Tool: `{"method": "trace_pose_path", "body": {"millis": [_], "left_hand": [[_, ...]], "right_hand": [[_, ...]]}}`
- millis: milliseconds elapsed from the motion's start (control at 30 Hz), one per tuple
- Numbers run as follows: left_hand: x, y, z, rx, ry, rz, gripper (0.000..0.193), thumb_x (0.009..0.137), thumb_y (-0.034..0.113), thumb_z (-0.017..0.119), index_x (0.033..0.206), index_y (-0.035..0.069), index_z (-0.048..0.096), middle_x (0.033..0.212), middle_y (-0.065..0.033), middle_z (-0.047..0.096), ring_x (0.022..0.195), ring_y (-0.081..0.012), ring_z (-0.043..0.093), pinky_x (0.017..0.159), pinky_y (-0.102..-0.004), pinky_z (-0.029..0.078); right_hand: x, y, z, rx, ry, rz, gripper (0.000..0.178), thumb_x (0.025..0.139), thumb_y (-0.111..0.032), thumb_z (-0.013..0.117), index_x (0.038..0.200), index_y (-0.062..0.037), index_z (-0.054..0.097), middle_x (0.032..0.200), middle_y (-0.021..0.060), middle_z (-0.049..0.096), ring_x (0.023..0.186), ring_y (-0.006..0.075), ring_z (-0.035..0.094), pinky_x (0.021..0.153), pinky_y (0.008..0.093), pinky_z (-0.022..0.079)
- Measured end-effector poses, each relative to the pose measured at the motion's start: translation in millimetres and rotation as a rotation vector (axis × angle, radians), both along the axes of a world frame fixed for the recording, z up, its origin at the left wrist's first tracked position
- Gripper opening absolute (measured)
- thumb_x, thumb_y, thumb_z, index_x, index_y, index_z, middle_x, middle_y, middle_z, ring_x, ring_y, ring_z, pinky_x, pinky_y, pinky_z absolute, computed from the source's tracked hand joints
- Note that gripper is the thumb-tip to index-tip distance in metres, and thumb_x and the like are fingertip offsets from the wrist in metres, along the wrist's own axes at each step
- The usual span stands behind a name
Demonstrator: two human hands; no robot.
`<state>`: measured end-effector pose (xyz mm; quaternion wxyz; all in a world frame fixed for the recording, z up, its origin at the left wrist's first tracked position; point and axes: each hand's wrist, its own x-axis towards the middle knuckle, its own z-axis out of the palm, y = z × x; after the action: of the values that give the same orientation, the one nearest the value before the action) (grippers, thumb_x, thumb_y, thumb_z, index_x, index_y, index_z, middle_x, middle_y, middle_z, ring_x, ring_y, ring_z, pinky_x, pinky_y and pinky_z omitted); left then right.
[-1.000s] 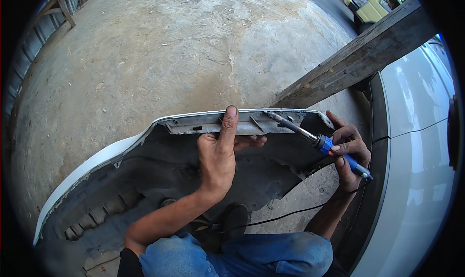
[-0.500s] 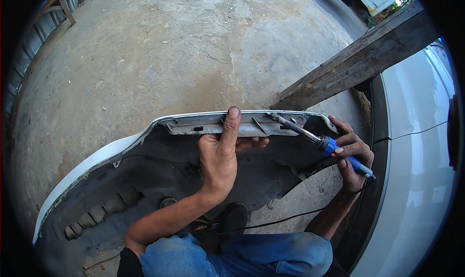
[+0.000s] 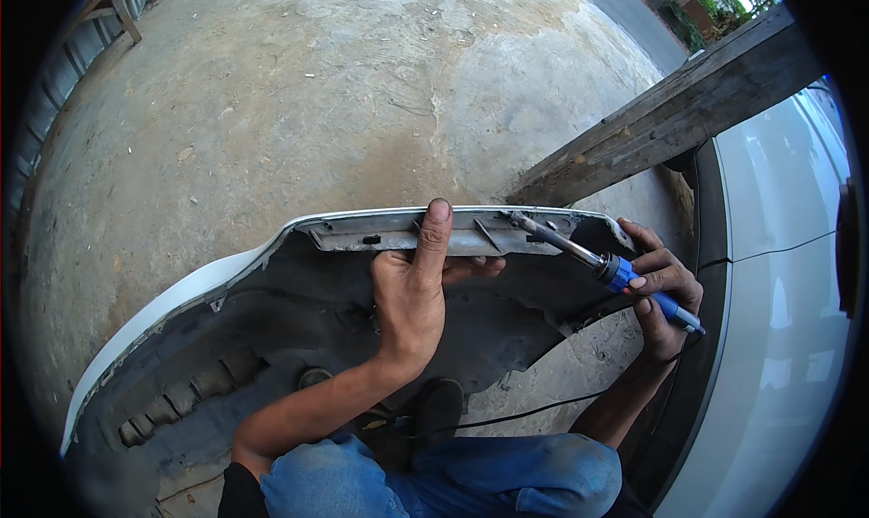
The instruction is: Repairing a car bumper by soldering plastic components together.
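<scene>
A car bumper (image 3: 195, 287), white outside and dark inside, stands across in front of me with its inner side showing. My left hand (image 3: 412, 292) grips its upper flange near the middle, thumb up over the edge and fingers bent beneath. My right hand (image 3: 661, 287) holds a soldering iron (image 3: 620, 273) by its blue handle, thumb and fingers closed round it. The iron's metal shaft slants up to the left, its tip at the grey ribbed flange (image 3: 398, 233) right of my left thumb. Some right-hand fingers also reach the bumper's right end.
A thick wooden post (image 3: 661, 110) leans across the upper right. Beside my right arm is a pale car body (image 3: 778, 273). The iron's black cord (image 3: 534, 415) runs low past my jeans (image 3: 534, 473). Rough concrete floor (image 3: 299, 92) spreads beyond the bumper.
The soldering iron and my right hand have shifted slightly to the right. My left hand keeps its grip. A truck at the top right has passed out of view.
</scene>
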<state>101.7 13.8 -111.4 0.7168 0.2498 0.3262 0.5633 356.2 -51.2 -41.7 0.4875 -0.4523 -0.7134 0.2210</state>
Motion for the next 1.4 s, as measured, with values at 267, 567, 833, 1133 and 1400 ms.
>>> {"method": "trace_pose_path", "body": {"millis": [267, 567, 833, 1133, 1400], "left_hand": [[0.9, 0.9, -0.5, -0.004, -0.009, 0.001, 0.054, 0.1, 0.04, 0.06, 0.088, -0.011, 0.068, 0.079, -0.0182, 0.071, 0.069, -0.0231, 0.072, 0.067, -0.036, 0.064], [-0.4, 0.8, -0.5, -0.005, 0.006, -0.003, 0.053, 0.1, 0.041, 0.06, 0.089, -0.011, 0.068, 0.081, -0.018, 0.071, 0.07, -0.0233, 0.072, 0.067, -0.0358, 0.063], [0.1, 0.7, -0.7, -0.005, 0.005, -0.005, 0.054, 0.1, 0.041, 0.06, 0.09, -0.011, 0.067, 0.082, -0.0181, 0.071, 0.069, -0.0235, 0.072, 0.067, -0.0355, 0.063], [-0.5, 0.8, -2.0, 0.006, 0.001, -0.004, 0.055, 0.1, 0.041, 0.06, 0.092, -0.013, 0.067, 0.083, -0.0183, 0.071, 0.069, -0.0239, 0.072, 0.067, -0.0355, 0.063], [-0.1, 0.5, -2.4, 0.003, -0.005, -0.003, 0.055, 0.1, 0.041, 0.06, 0.091, -0.012, 0.067, 0.083, -0.0187, 0.071, 0.07, -0.0243, 0.072, 0.067, -0.0358, 0.063]], "right_hand": [[-0.5, -0.4, 0.5, 0.006, -0.011, -0.013, 0.02, 0.076, -0.023, 0.076, 0.092, -0.0105, 0.076, 0.08, 0.0095, 0.07, 0.118, 0.0419, 0.062, 0.108, 0.06, 0.035], [-2.3, -0.7, 0.2, -0.001, 0.0, -0.012, 0.019, 0.076, -0.022, 0.076, 0.092, -0.0106, 0.076, 0.081, 0.0096, 0.07, 0.119, 0.0422, 0.061, 0.109, 0.0596, 0.035], [-3.5, -0.9, 0.7, -0.008, 0.011, -0.02, 0.019, 0.078, -0.023, 0.076, 0.092, -0.0103, 0.076, 0.08, 0.0093, 0.071, 0.119, 0.0417, 0.061, 0.109, 0.0594, 0.036], [-4.0, 0.0, -1.2, 0.01, 0.005, -0.027, 0.019, 0.078, -0.024, 0.077, 0.091, -0.0104, 0.076, 0.078, 0.009, 0.07, 0.117, 0.0416, 0.062, 0.109, 0.0594, 0.036], [-2.7, -1.2, -1.5, 0.011, -0.015, -0.03, 0.019, 0.078, -0.024, 0.076, 0.091, -0.0104, 0.076, 0.078, 0.0092, 0.07, 0.118, 0.0422, 0.062, 0.108, 0.0594, 0.035]]}}
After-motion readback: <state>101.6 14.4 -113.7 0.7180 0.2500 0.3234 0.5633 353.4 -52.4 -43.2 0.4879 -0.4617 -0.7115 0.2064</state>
